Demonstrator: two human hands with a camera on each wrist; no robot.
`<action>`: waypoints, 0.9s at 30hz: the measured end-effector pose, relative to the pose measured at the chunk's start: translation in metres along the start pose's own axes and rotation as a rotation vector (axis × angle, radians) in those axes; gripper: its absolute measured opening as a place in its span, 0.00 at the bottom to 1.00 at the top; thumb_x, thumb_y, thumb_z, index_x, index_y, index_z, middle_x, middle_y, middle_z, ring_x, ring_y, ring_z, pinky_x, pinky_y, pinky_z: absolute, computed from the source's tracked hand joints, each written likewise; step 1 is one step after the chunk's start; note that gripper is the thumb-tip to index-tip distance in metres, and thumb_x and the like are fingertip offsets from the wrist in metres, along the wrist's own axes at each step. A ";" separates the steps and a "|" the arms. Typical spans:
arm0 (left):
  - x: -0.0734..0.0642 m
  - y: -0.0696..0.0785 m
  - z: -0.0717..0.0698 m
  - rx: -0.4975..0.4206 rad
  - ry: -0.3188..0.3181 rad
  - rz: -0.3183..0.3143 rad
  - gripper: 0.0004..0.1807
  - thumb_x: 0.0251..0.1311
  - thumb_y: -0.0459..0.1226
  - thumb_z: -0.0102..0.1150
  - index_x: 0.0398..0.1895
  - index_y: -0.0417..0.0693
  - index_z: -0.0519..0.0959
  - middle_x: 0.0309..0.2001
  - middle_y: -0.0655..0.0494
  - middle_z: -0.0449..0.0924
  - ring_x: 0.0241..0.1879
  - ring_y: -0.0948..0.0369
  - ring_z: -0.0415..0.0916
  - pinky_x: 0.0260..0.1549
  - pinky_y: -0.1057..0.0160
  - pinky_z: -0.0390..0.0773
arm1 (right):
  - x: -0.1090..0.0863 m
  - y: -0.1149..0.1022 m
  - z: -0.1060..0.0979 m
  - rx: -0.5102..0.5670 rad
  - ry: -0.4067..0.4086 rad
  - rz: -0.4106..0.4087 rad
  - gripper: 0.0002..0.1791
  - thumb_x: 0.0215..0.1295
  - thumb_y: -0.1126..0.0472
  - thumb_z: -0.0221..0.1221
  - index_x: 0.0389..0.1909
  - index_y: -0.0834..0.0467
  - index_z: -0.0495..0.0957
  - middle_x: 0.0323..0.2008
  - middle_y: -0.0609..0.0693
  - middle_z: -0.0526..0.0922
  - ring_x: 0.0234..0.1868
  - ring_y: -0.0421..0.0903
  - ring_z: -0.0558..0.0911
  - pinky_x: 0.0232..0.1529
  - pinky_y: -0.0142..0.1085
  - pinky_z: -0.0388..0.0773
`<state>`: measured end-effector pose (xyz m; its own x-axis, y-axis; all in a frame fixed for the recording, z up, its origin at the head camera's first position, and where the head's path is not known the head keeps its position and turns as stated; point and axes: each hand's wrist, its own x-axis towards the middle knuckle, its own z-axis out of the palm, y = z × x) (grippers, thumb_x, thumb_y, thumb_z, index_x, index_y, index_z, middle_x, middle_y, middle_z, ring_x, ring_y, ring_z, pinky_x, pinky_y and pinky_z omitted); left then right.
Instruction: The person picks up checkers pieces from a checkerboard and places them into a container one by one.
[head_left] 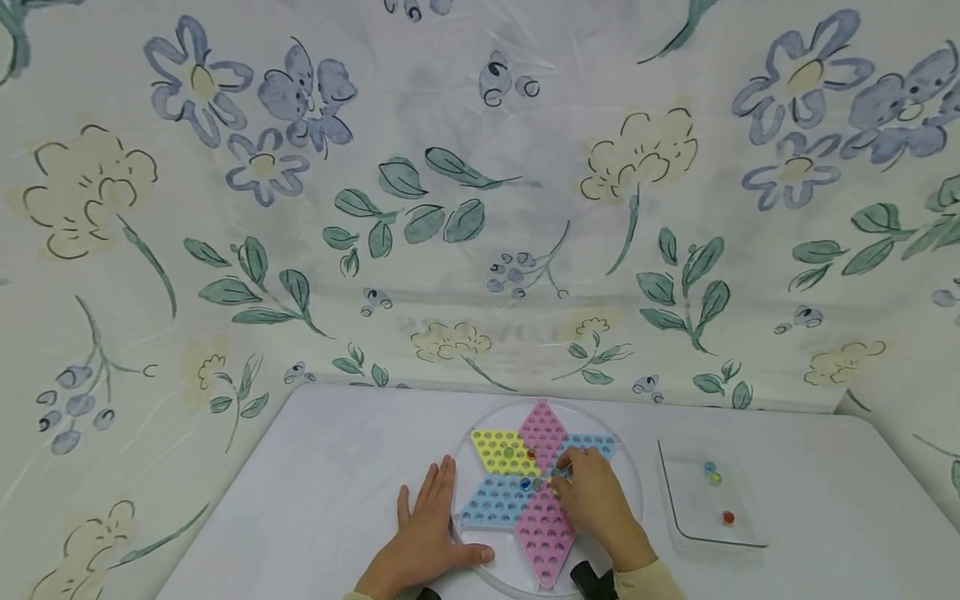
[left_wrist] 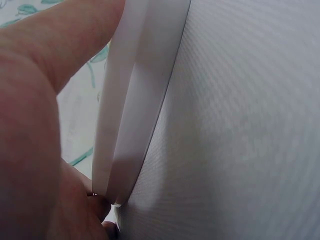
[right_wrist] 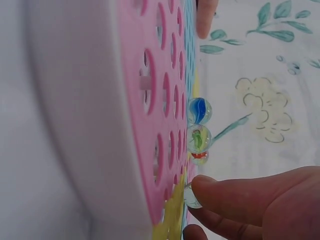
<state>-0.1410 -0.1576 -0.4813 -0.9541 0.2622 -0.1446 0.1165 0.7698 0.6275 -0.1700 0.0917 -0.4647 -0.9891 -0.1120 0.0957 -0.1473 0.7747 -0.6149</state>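
A star-shaped Chinese checkers board (head_left: 546, 546), with pink, yellow and blue hole fields on a round clear-white base, lies on the table. My left hand (head_left: 422, 537) is at its left side, fingers straight and thumb out over the rim; the left wrist view shows the white rim (left_wrist: 135, 100) against that hand. Over the middle of the board, my right hand (head_left: 600, 500) pinches a clear marble (right_wrist: 192, 197) between thumb and fingers, low at the surface. Near it sit a blue marble (right_wrist: 200, 111), a green-yellow marble (right_wrist: 199, 138) and a red one (right_wrist: 200, 158).
Right of the board stands a clear plastic box (head_left: 712, 537) holding a blue marble (head_left: 709, 468), a yellow-green marble (head_left: 716, 480) and a red marble (head_left: 728, 517). Another green marble (head_left: 509, 452) sits in the yellow field. A flower-printed curtain (head_left: 450, 275) hangs behind the white table (head_left: 322, 467).
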 end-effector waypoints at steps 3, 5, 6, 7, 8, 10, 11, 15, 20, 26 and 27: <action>0.000 0.000 -0.001 -0.001 0.005 0.002 0.75 0.40 0.65 0.75 0.78 0.30 0.42 0.79 0.35 0.41 0.78 0.38 0.35 0.66 0.28 0.24 | 0.000 -0.001 -0.001 0.010 0.005 -0.005 0.07 0.62 0.65 0.67 0.39 0.63 0.80 0.35 0.53 0.77 0.34 0.45 0.76 0.35 0.41 0.76; 0.000 0.000 -0.001 0.000 0.006 0.002 0.75 0.40 0.65 0.75 0.78 0.30 0.43 0.79 0.35 0.41 0.78 0.38 0.35 0.66 0.28 0.24 | 0.000 -0.002 -0.003 0.013 0.006 -0.002 0.07 0.63 0.65 0.66 0.40 0.63 0.80 0.35 0.53 0.76 0.34 0.45 0.77 0.36 0.41 0.77; 0.000 0.000 -0.001 0.002 0.008 0.002 0.75 0.39 0.65 0.75 0.78 0.30 0.43 0.79 0.35 0.41 0.78 0.39 0.35 0.66 0.28 0.24 | -0.001 -0.002 -0.004 0.014 0.008 -0.001 0.07 0.63 0.66 0.66 0.40 0.63 0.80 0.35 0.52 0.76 0.35 0.45 0.77 0.36 0.42 0.77; 0.000 0.001 0.000 0.003 0.009 0.003 0.75 0.39 0.65 0.75 0.78 0.30 0.43 0.79 0.35 0.41 0.78 0.39 0.35 0.66 0.28 0.25 | -0.001 -0.003 -0.004 0.016 0.012 -0.001 0.07 0.63 0.66 0.66 0.40 0.63 0.80 0.34 0.52 0.76 0.35 0.46 0.77 0.37 0.42 0.78; 0.001 0.001 0.000 0.003 0.010 0.001 0.75 0.39 0.65 0.75 0.79 0.31 0.43 0.79 0.36 0.41 0.78 0.39 0.35 0.66 0.28 0.25 | -0.001 -0.003 -0.005 0.018 0.016 -0.003 0.07 0.63 0.66 0.66 0.40 0.63 0.80 0.34 0.52 0.76 0.36 0.46 0.77 0.38 0.43 0.78; 0.001 0.001 0.000 0.003 0.012 0.003 0.75 0.39 0.64 0.76 0.78 0.30 0.43 0.79 0.36 0.41 0.78 0.39 0.35 0.66 0.28 0.25 | -0.002 -0.004 -0.007 0.019 0.024 -0.013 0.07 0.63 0.66 0.66 0.40 0.63 0.80 0.34 0.52 0.76 0.36 0.47 0.78 0.38 0.43 0.79; 0.001 0.001 0.000 0.002 0.014 0.005 0.75 0.39 0.64 0.76 0.78 0.30 0.43 0.79 0.35 0.41 0.78 0.39 0.35 0.66 0.28 0.25 | -0.002 -0.004 -0.008 0.020 0.028 -0.020 0.07 0.63 0.66 0.66 0.40 0.63 0.80 0.34 0.52 0.77 0.36 0.47 0.78 0.38 0.43 0.79; 0.001 0.000 0.000 0.001 0.013 0.008 0.75 0.39 0.64 0.76 0.78 0.30 0.43 0.79 0.35 0.41 0.78 0.39 0.35 0.66 0.28 0.25 | -0.004 -0.006 -0.011 0.015 0.035 -0.038 0.08 0.63 0.66 0.66 0.40 0.63 0.80 0.33 0.51 0.77 0.35 0.46 0.77 0.37 0.42 0.79; 0.001 -0.002 0.000 0.010 0.008 0.005 0.76 0.39 0.65 0.75 0.79 0.31 0.43 0.79 0.36 0.41 0.78 0.38 0.35 0.66 0.28 0.25 | -0.005 -0.008 -0.018 0.011 0.023 0.019 0.08 0.64 0.65 0.65 0.42 0.63 0.81 0.34 0.50 0.76 0.36 0.45 0.77 0.37 0.41 0.78; 0.000 -0.001 0.000 0.025 0.002 -0.008 0.75 0.39 0.66 0.74 0.79 0.31 0.43 0.79 0.36 0.42 0.78 0.38 0.35 0.66 0.27 0.25 | -0.006 -0.006 -0.025 0.021 0.039 0.016 0.08 0.64 0.66 0.65 0.42 0.63 0.81 0.34 0.51 0.76 0.36 0.46 0.77 0.37 0.42 0.77; 0.000 -0.001 0.000 0.027 0.002 -0.008 0.75 0.39 0.66 0.74 0.79 0.31 0.43 0.79 0.36 0.42 0.78 0.38 0.35 0.66 0.27 0.26 | -0.006 -0.006 -0.025 0.017 0.045 0.015 0.08 0.64 0.66 0.65 0.42 0.63 0.81 0.34 0.51 0.76 0.36 0.45 0.76 0.37 0.42 0.77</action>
<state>-0.1414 -0.1580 -0.4819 -0.9557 0.2544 -0.1480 0.1158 0.7872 0.6058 -0.1631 0.1036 -0.4421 -0.9900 -0.0718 0.1210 -0.1325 0.7652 -0.6300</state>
